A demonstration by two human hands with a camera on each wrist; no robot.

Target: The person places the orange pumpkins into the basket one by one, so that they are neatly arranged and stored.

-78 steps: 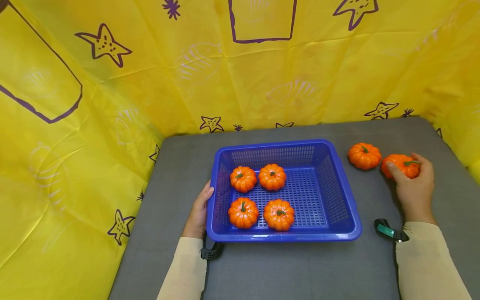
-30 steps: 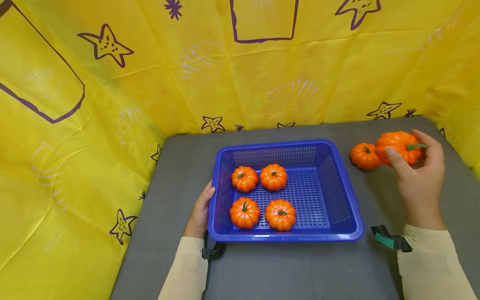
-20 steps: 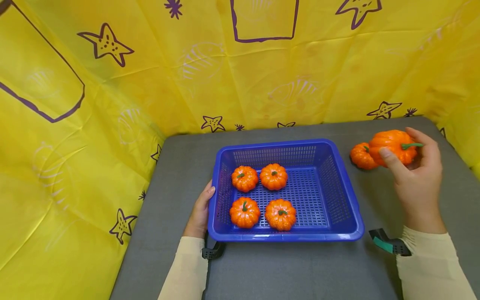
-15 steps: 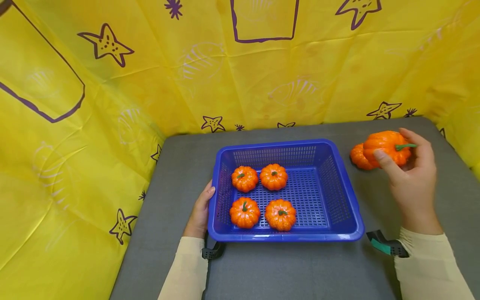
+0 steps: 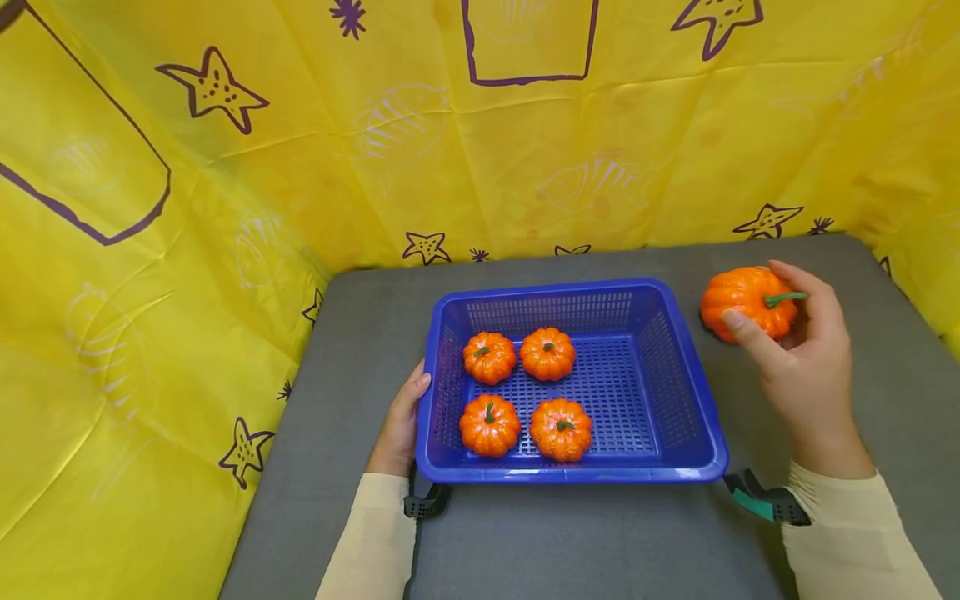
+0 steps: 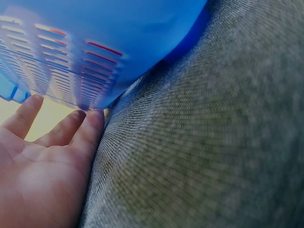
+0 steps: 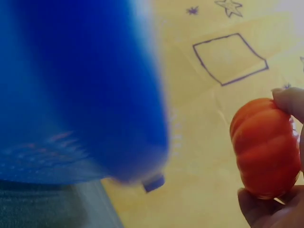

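At the right, my right hand [image 5: 813, 379] holds an orange pumpkin [image 5: 738, 292] with a green stem, thumb at its near side and fingers round the far side. In the right wrist view the held pumpkin [image 7: 263, 147] sits between thumb and fingers. Another pumpkin lies behind it, almost wholly hidden in the head view. My left hand [image 5: 397, 429] is at the left side of a blue plastic basket [image 5: 570, 475], thumb at the rim. The left wrist view shows the fingers [image 6: 61, 130] fairly straight, tips against the slotted wall. Several small pumpkins [image 5: 547, 354] sit in the basket's left half.
The basket stands on a grey cloth-covered table [image 5: 570, 542]. Bare mesh floor [image 5: 618, 400] shows in its right half. Yellow cloth [image 5: 525, 167] with starfish and fish drawings surrounds the table's back and sides. Beige sleeves [image 5: 855, 533] and black wrist straps are on both arms.
My right hand has picked the pumpkin up from the table at the right, then carried it leftward, where it now covers the other loose pumpkin. The left hand and basket have stayed put.
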